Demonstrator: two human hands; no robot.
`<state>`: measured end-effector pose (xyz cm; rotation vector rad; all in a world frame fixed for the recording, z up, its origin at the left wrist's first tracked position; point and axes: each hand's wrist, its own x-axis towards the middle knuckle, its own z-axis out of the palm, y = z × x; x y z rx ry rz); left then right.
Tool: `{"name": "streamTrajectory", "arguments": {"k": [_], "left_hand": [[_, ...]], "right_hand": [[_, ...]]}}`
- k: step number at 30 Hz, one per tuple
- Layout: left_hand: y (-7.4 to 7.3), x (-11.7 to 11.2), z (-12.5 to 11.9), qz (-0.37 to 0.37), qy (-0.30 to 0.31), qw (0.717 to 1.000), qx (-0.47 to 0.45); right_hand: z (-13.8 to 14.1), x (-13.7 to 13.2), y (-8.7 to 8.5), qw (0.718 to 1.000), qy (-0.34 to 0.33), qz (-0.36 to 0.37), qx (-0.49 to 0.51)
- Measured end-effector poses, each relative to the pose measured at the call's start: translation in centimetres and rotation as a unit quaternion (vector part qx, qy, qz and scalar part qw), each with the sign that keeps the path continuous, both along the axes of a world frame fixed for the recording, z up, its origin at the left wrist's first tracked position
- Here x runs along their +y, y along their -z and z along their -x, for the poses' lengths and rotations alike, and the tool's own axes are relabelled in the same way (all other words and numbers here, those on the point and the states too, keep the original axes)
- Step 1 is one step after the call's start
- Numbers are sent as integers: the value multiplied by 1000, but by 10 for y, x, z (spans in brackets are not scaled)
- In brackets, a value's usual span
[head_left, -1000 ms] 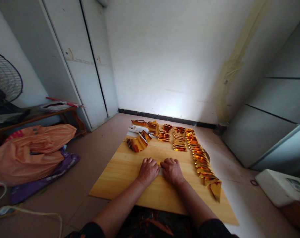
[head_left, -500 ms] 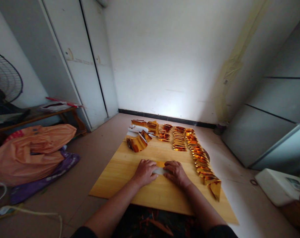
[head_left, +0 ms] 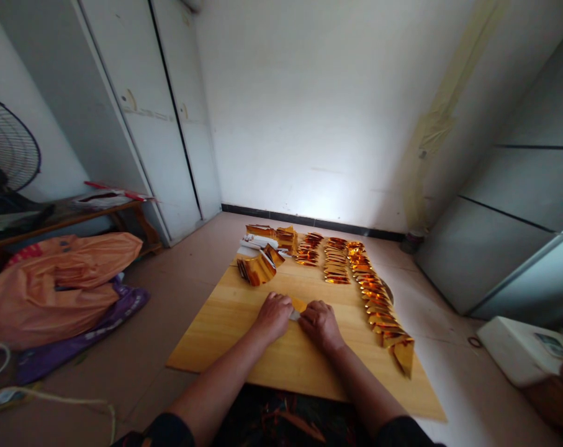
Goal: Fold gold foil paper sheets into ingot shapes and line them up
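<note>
A small sheet of gold foil paper (head_left: pixel 298 305) with a pale side lies between my hands over the middle of the wooden board (head_left: pixel 225 338). My left hand (head_left: pixel 274 315) grips its left end with curled fingers. On its right end, my right hand (head_left: pixel 319 321) is closed too, the fingertips pressed down on the paper. Much of the sheet is hidden under my fingers. Farther back on the board sits a fanned stack of gold paper sheets (head_left: pixel 257 268). Folded gold paper pieces (head_left: pixel 337 261) stand in rows, the longest row (head_left: pixel 374 295) running down the right side.
White-backed papers (head_left: pixel 259 242) lie at the board's far left corner. An orange bag (head_left: pixel 62 285) and a purple bag (head_left: pixel 85 335) rest on the floor at left, near a cable (head_left: pixel 76 400). A white box (head_left: pixel 526 351) stands at right. Cabinets flank both sides.
My hands have come closer together. The right hand moved left, and less of the paper's pale side shows between them. The stack and rows stay as they were.
</note>
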<state>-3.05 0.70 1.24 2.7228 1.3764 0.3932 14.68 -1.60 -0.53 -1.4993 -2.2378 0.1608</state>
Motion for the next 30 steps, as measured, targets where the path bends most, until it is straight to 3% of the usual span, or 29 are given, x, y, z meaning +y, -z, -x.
{"name": "streamTrajectory", "arguments": {"k": [7,13,19,25,30], "left_hand": [[-3,-5,2,5,2,1000,-2],[-3,-9,4,-4,12,1000,-6],[0,-13,-6,-19,-29,999,26],[10,-15,-7,-30,-39,999,11],[13,-19,-4,-28,-39,999,-5]], "right_hand": [[-19,0,7,995,-100,13,14],[-15,12,7,997,-67,23,33],[-17,13,1,988,-91,56,112],[-32,8,2,983,-117,64,128],[-27,12,2,986,-98,49,125]]}}
